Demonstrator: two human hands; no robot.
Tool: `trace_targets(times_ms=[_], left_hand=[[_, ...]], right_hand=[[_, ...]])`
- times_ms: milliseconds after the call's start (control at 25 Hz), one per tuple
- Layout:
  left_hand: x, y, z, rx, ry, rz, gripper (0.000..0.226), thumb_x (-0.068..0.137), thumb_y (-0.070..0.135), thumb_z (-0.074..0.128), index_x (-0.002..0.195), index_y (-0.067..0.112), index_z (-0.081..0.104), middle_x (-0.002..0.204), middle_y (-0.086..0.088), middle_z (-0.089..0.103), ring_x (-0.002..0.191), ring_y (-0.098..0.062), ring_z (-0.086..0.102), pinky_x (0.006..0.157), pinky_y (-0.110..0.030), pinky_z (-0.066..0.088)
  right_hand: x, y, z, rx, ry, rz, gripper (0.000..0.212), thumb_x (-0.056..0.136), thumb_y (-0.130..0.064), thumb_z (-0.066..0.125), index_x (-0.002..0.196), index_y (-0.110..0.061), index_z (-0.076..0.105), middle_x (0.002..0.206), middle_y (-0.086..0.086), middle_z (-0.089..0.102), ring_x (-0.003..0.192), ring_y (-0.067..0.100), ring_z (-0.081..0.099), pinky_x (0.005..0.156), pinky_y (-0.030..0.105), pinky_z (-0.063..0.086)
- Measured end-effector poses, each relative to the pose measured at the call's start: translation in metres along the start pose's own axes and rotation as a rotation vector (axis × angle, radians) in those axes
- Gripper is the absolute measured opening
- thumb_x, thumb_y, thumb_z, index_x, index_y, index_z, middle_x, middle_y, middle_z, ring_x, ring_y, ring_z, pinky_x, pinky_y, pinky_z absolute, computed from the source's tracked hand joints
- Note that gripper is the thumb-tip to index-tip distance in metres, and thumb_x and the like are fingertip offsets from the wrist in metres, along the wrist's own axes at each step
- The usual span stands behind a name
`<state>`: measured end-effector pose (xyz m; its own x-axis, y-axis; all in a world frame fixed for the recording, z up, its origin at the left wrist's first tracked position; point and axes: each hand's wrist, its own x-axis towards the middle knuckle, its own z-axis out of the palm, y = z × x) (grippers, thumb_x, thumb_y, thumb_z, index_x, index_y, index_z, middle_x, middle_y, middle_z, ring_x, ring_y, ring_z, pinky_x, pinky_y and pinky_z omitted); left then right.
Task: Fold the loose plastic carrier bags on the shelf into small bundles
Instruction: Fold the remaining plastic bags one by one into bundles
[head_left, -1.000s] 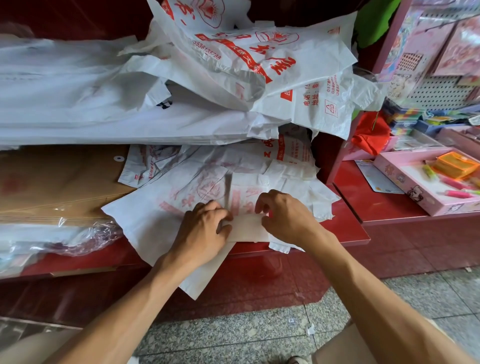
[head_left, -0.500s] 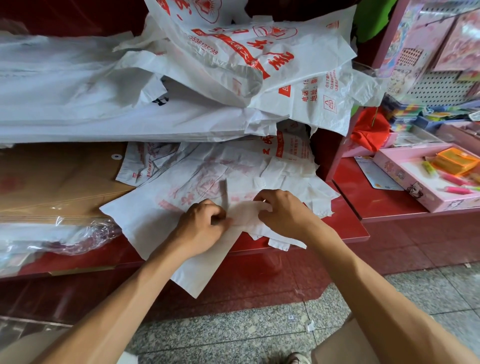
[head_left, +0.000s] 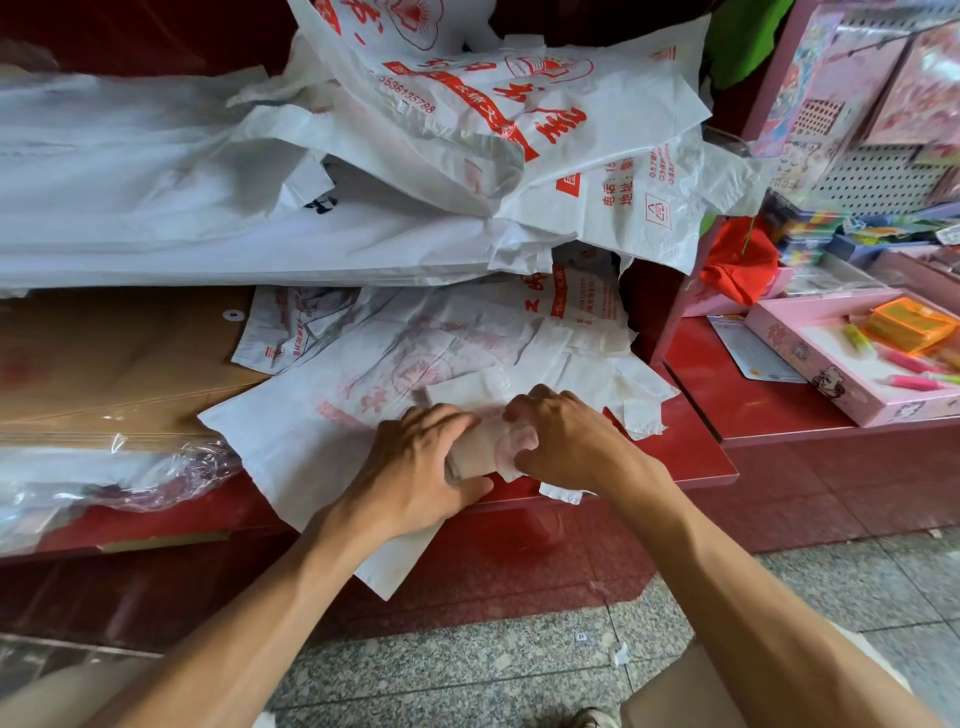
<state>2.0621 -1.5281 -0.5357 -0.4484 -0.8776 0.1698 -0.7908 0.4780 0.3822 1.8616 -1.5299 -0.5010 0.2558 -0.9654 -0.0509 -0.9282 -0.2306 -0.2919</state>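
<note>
Glossy red shelving (head_left: 691, 457), speckled grey stone floor (head_left: 467, 670) — pink pegboard rack (head_left: 878, 176) at right

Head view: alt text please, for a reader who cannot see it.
Both hands, left hand and right hand, hold a small folded plastic bag bundle on flat carrier bags at a red shelf's edge; more loose bags are heaped behind.

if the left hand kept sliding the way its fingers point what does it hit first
The left hand points up and right, so it would probably first meet the small folded white plastic bag bundle it already grips, then the right hand holding the other end.
</note>
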Motion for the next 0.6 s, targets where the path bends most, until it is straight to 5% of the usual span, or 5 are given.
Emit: trace_targets(times_ms=[160,360,480,600], left_hand=[[0.002,0.004,-0.005,0.022,0.033,-0.053,0.057,0.080,0.046,0.064,0.131,0.025,0.054,0.129,0.009,0.060,0.116,-0.018,0.054,0.100,-0.043,0.043],[-0.002,0.011,-0.016,-0.072,-0.036,-0.067,0.072,0.077,0.032,0.065,0.144,0.029,0.040,0.142,0.010,0.050,0.125,-0.017,0.050,0.106,-0.038,0.040],[0.000,0.011,-0.016,-0.184,0.098,-0.154,0.053,0.085,0.023,0.066,0.134,0.027,0.046,0.114,0.002,0.064,0.103,-0.019,0.062,0.088,-0.027,0.045],[0.004,0.010,-0.019,-0.273,0.176,-0.310,0.038,0.091,0.025,0.062,0.128,0.025,0.052,0.101,0.001,0.063,0.093,-0.021,0.061,0.086,-0.034,0.048]], right_hand=[[0.002,0.003,-0.002,-0.033,-0.054,0.010,0.059,0.082,-0.015,0.060,0.139,-0.023,0.046,0.126,0.000,0.049,0.113,0.022,0.047,0.073,0.029,0.039],[0.005,0.006,0.001,0.072,0.065,-0.003,0.024,0.090,-0.022,0.052,0.108,-0.018,0.067,0.105,0.003,0.055,0.099,0.025,0.054,0.077,0.035,0.047],[0.007,0.003,-0.004,0.241,0.089,0.082,0.023,0.094,-0.027,0.051,0.083,-0.011,0.062,0.088,0.004,0.057,0.081,0.021,0.057,0.061,0.030,0.042],[0.006,-0.001,-0.006,0.291,0.088,0.132,0.031,0.096,-0.033,0.050,0.078,-0.008,0.057,0.078,0.007,0.060,0.069,0.020,0.054,0.057,0.031,0.038]])
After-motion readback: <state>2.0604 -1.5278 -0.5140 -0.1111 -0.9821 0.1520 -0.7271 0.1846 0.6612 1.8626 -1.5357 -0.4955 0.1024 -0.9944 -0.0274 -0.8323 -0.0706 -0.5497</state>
